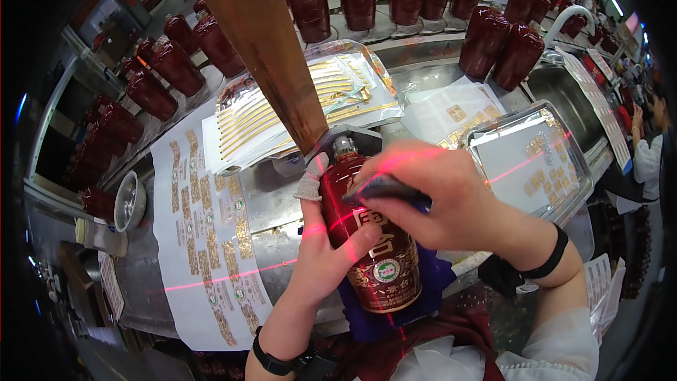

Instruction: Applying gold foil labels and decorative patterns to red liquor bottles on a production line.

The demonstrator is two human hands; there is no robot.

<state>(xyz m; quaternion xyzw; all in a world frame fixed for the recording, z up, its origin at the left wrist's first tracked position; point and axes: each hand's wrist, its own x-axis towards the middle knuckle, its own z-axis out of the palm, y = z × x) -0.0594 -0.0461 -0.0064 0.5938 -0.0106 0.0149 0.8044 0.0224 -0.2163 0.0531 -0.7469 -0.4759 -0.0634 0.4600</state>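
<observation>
A dark red glass bottle (402,283) with gold lettering, gold patterning and a round green-and-white emblem lies tilted in front of me, its neck pointing away. My left hand (326,245) is wrapped round its left side, with pale covers on some fingertips and the thumb on the front. My right hand (448,187) grips a dark flat-edged tool (384,189), which looks like a scraper, against the upper front of the bottle. Its exact kind is partly hidden by the fingers. Under the bottle is a purple cloth (438,279). Red laser lines cross on the glass and my hands.
White decal sheets (166,240) lie on the left. Beyond the bottle, a tray (391,92) holds gold strips, near a brown post (264,42). Another tray (575,162) with gold decals sits right, by a sink (564,88). Red bottles (356,0) line the back. A metal bowl (130,201) stands left.
</observation>
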